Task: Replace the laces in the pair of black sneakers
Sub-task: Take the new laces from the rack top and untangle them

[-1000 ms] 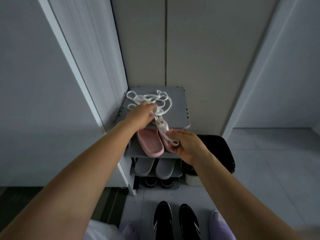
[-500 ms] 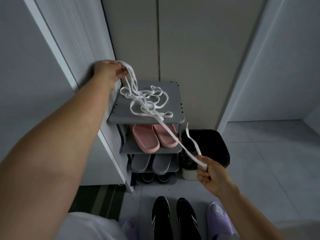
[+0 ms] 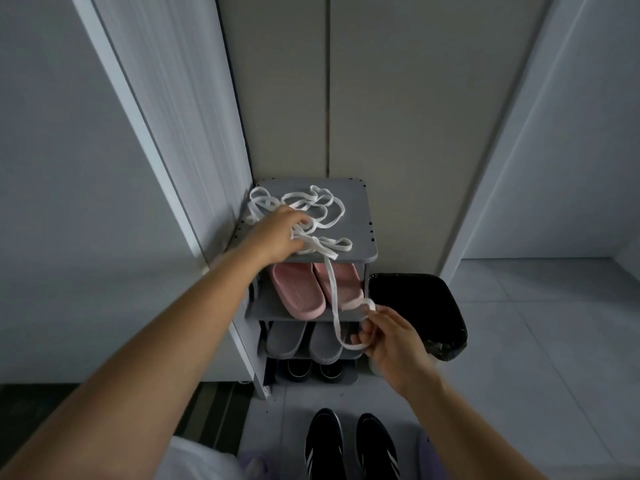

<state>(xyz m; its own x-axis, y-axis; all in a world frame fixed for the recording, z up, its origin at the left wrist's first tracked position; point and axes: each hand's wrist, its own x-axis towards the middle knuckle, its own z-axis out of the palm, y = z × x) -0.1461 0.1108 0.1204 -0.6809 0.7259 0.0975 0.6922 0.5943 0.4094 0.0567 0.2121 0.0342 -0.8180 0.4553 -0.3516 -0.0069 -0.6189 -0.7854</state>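
Clutching white laces atop the rack, left grip; right grip pinches them before pink slippers.

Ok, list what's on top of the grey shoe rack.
A tangle of white laces lies on the shoe rack, gripped by the left hand, which covers part of it. One strand trails down to the right hand.

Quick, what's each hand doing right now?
Left hand: closed on the white laces heaped on the shoe rack.
Right hand: closed, pinching one hanging lace.
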